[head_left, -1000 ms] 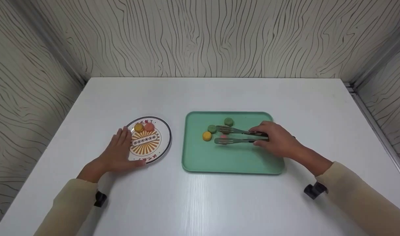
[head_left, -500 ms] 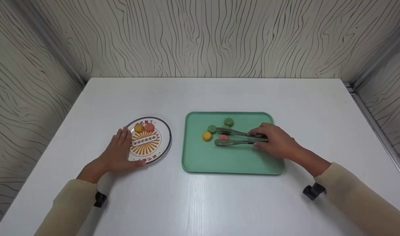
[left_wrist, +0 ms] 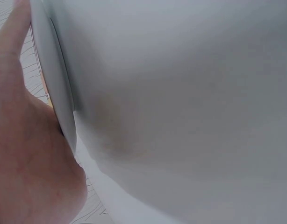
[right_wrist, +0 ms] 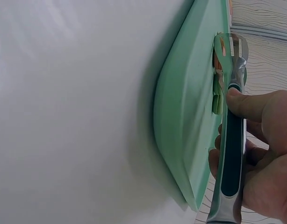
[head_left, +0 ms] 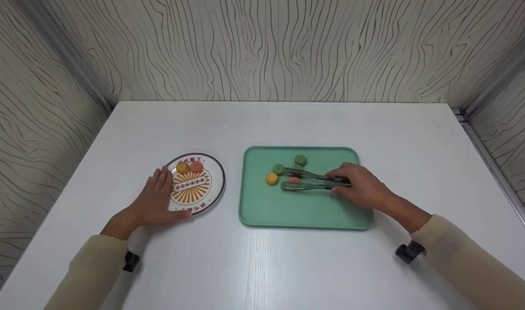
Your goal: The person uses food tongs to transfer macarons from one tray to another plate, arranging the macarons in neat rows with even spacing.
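My right hand [head_left: 361,186] grips metal tongs with dark handles [head_left: 309,186] over the green tray [head_left: 262,211]. The tongs' two arms stand apart on either side of a pink macaron [head_left: 293,179]. Near their tips sit green macarons [head_left: 278,169] and a yellow one [head_left: 271,178]; another green macaron [head_left: 300,160] lies farther back. One more green piece is partly covered by the upper arm. At the left, my left hand [head_left: 152,204] rests against a patterned plate [head_left: 222,176], fingers straight along its left rim, thumb at the near rim. The plate bears a yellow macaron [head_left: 182,167] and a pink macaron [head_left: 196,167].
Plate and tray stand apart on a white table [head_left: 253,267], with a strip of tabletop between them. A wood-grain patterned wall [head_left: 262,51] closes off the back, and similar panels rise at both sides. The tray has a low raised edge.
The tongs' arms have drawn slightly nearer each other around the pink macaron, and my right hand has shifted a little downward and left. My left hand and the plate look unmoved.
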Tool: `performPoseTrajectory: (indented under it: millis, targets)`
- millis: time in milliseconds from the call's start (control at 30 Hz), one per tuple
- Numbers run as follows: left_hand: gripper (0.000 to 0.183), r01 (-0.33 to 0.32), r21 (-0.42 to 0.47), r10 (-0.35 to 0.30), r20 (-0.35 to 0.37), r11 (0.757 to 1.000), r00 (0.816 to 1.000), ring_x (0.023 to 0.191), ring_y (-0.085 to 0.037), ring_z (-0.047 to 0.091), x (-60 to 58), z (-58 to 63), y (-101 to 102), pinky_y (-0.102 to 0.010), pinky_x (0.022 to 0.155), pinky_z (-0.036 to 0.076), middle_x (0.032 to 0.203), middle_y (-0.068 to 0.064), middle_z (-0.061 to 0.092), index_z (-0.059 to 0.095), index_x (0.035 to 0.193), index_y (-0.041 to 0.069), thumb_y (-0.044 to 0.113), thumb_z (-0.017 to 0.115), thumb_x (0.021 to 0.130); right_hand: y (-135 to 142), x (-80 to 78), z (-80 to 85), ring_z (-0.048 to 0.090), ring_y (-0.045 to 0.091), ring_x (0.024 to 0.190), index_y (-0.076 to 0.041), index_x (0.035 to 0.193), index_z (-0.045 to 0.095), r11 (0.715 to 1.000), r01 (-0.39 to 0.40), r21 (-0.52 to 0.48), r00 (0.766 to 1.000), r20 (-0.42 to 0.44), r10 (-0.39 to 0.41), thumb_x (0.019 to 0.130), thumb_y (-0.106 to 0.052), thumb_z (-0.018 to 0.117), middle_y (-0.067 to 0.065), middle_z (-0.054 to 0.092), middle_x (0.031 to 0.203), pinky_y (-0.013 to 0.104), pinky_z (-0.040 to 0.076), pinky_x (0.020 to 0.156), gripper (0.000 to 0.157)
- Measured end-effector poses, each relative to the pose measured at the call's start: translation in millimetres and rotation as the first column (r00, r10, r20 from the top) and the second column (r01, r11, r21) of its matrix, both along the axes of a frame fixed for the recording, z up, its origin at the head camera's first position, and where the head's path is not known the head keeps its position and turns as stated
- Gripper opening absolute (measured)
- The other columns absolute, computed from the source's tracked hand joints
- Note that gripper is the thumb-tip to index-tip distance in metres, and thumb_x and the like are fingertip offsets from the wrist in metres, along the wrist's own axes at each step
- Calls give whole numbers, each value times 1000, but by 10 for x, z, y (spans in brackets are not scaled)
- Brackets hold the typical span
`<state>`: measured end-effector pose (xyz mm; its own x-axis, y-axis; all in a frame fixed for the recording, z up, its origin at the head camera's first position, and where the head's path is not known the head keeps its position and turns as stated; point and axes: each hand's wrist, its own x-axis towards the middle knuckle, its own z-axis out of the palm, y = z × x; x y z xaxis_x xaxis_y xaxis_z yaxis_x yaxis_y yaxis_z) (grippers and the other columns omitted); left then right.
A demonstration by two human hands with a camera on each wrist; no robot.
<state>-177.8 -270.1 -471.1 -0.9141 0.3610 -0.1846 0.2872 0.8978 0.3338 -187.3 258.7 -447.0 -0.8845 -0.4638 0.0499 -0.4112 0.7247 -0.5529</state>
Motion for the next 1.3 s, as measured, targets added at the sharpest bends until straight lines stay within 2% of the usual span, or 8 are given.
performPoseTrajectory:
  millis: [267,667,967,1300]
  targets:
    - [131,-12,-14,13,26,1000,1000,151,-51,-7,5,54,20,-64,120,4,164,-36,-5,5,154,-18,70,67,82,-1,-2,-27,53,15,84,-5,122,73,1000,8,-20,1000,3,-8,91,-7,76,4,67,102,34,47,75,32]
    - [131,-2,12,2,-2,1000,1000,151,-52,-6,0,-7,3,-66,120,6,163,-36,-3,7,154,-18,71,69,80,-24,-2,-41,53,14,82,-7,120,75,999,14,-35,1000,-2,-14,91,-8,76,2,67,98,33,46,73,29]
    - [132,8,-5,-7,17,1000,1000,152,-51,-9,10,11,9,-64,121,3,163,-36,-7,4,154,-18,75,64,82,-39,-11,-57,57,16,87,-7,118,76,999,21,-45,1000,-3,-21,91,-7,76,2,68,100,35,48,77,27]
    - [130,-2,6,2,17,1000,1000,151,-52,-7,-1,23,10,-65,120,4,163,-37,-5,5,154,-19,69,69,82,-54,-9,-55,55,15,84,-8,118,76,999,39,-39,999,-9,-39,91,-8,76,2,67,97,35,47,75,27]
